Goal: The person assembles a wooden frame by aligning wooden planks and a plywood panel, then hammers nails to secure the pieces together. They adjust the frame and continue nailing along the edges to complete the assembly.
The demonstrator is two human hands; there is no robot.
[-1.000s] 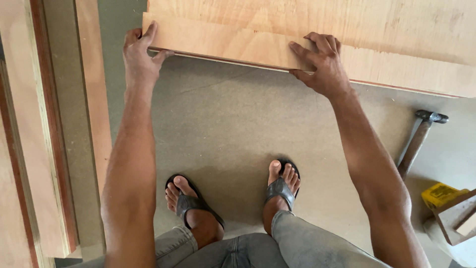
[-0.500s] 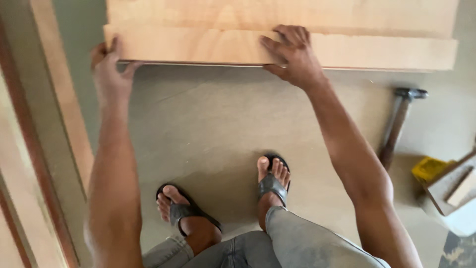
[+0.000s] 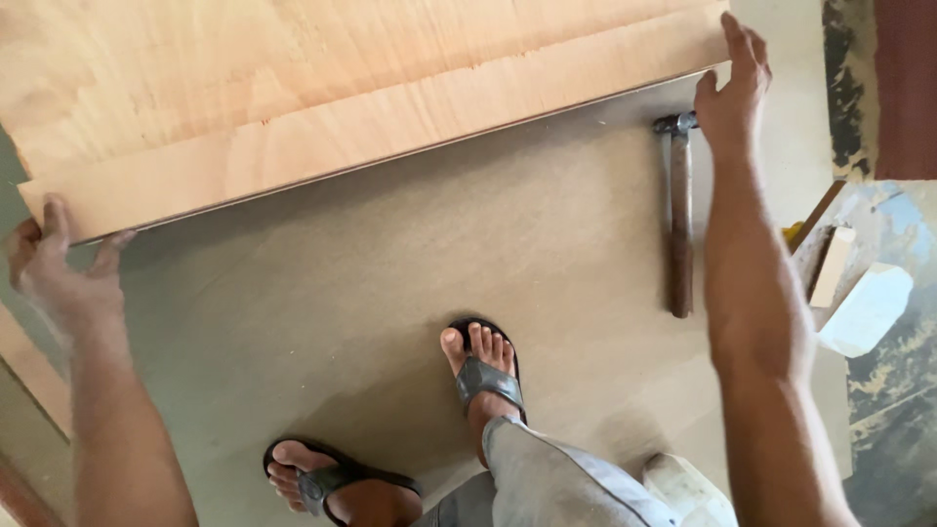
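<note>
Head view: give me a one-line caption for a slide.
Both hands, left hand and right hand, grip opposite ends of a plywood sheet above a brown floor board, a hammer lying nearby.

A brown board floor (image 3: 322, 293) carries a hammer (image 3: 679, 224) and plywood sheet (image 3: 293, 107).

- Two hands: a left hand (image 3: 54, 263) and a right hand (image 3: 734, 93).
- One large plywood sheet (image 3: 322, 88).
- One hammer (image 3: 678, 210).
- Two sandalled feet (image 3: 483, 366).
- Two pale wood offcuts (image 3: 864, 307) at the right.
</note>
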